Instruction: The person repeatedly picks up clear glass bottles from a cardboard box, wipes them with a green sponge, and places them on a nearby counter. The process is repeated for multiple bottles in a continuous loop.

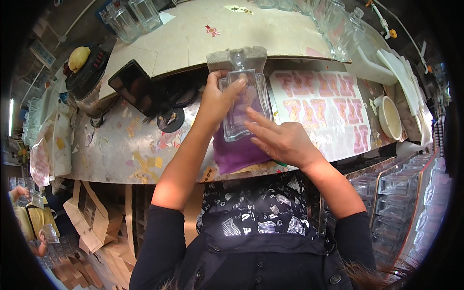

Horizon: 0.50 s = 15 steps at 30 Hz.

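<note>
A clear square glass bottle [237, 125] lies on a purple cloth pad [235, 154], its neck pointing away over a folded grey cloth [219, 61]. My left hand [220, 96] grips the bottle's upper part, thumb on its face. With fingers spread, my right hand [281, 137] rests its fingertips at the bottle's face and holds nothing separate. Pinkish, gold-patterned decals show on or through the glass; which of these I cannot tell. Right of the bottle is a white sheet [322, 132] bearing rows of similar pink and gold decals.
A smartphone [132, 87] leans at the left, near a metal pot [92, 103] with a yellow fruit [79, 59] on its lid. Glass bottles [123, 23] stand on the raised board [268, 32]. A white bowl [389, 117] sits right. Crates of glassware [397, 185] stand lower right; another person's hand [42, 237] shows far left.
</note>
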{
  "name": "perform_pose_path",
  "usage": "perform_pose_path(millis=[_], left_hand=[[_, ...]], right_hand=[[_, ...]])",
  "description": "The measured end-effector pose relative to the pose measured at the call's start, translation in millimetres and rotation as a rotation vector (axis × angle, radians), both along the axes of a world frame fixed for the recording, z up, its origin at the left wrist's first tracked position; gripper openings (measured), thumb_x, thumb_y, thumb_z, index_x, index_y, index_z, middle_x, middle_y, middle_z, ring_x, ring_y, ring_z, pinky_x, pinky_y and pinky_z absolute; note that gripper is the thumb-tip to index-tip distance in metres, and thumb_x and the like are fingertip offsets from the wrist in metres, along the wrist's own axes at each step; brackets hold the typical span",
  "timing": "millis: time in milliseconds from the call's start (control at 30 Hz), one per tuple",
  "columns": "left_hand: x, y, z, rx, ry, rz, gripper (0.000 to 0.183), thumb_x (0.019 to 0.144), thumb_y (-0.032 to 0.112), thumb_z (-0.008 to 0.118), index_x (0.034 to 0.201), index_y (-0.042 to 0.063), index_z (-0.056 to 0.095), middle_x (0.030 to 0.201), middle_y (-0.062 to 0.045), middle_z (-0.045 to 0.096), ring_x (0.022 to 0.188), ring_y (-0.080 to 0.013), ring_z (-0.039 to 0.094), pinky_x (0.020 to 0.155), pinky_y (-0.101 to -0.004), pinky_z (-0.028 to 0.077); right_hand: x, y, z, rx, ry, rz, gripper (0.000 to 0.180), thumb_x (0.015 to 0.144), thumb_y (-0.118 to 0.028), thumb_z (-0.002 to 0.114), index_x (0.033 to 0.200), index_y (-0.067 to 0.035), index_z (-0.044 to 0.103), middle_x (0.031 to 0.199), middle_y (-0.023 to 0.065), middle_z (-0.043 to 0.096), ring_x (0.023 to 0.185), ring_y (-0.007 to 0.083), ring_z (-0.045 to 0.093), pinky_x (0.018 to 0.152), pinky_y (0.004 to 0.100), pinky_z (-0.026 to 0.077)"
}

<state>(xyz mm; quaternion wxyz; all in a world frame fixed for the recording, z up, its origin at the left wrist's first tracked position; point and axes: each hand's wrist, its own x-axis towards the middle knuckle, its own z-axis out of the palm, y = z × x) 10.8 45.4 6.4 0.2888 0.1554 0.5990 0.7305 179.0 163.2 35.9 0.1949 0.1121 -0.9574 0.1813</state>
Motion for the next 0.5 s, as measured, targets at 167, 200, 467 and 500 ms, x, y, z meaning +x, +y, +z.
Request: perform_pose_path(millis=[167, 200, 467, 500], left_hand=[[1.6, -7.8, 7.7, -0.033, -0.025, -0.016, 0.072, 0.082, 0.035, 0.073, 0.13, -0.002, 0.034, 0.113, -0.015, 0.058, 0.099, -0.0171, 0.059, 0.08, -0.0311, 0.05], [0.2, -15.5, 2.1, -0.019, -0.082, -0.069, 0.08, 0.082, 0.035, 0.073, 0.136, -0.002, 0.029, 0.121, -0.017, 0.053, 0.109, -0.0194, 0.055, 0.087, -0.0324, 0.048], [24.3, -47.5, -7.3, -0.029, -0.037, -0.184, 0.084, 0.078, 0.019, 0.075, 0.142, -0.003, 0.025, 0.128, -0.019, 0.049, 0.116, -0.0242, 0.052, 0.098, -0.0348, 0.042], [24.4, -47.9, -7.5, -0.025, -0.04, -0.182, 0.084, 0.078, 0.018, 0.075, 0.142, -0.003, 0.025, 0.128, -0.019, 0.049, 0.116, -0.0244, 0.052, 0.098, -0.0348, 0.042]], right_hand=[[-1.5, 4.9, -7.8, -0.811, -0.099, -0.436, 0.033, 0.086, -0.028, 0.069, 0.105, -0.003, 0.062, 0.081, 0.0074, 0.066, 0.063, 0.0082, 0.058, 0.053, 0.024, 0.043], [-7.6, 17.1, -2.7, -0.846, -0.298, -0.465, 0.04, 0.085, -0.031, 0.069, 0.109, 0.0, 0.06, 0.082, 0.0086, 0.067, 0.067, 0.0087, 0.059, 0.056, 0.024, 0.044], [-19.8, 25.0, -14.5, -1.13, -0.603, -0.302, 0.064, 0.084, -0.04, 0.07, 0.122, 0.008, 0.053, 0.091, 0.0141, 0.068, 0.083, 0.0135, 0.063, 0.072, 0.0251, 0.048], [-19.2, 25.4, -15.6, -1.124, -0.604, -0.308, 0.065, 0.083, -0.04, 0.07, 0.122, 0.008, 0.053, 0.091, 0.0143, 0.068, 0.083, 0.0135, 0.063, 0.072, 0.0252, 0.048]])
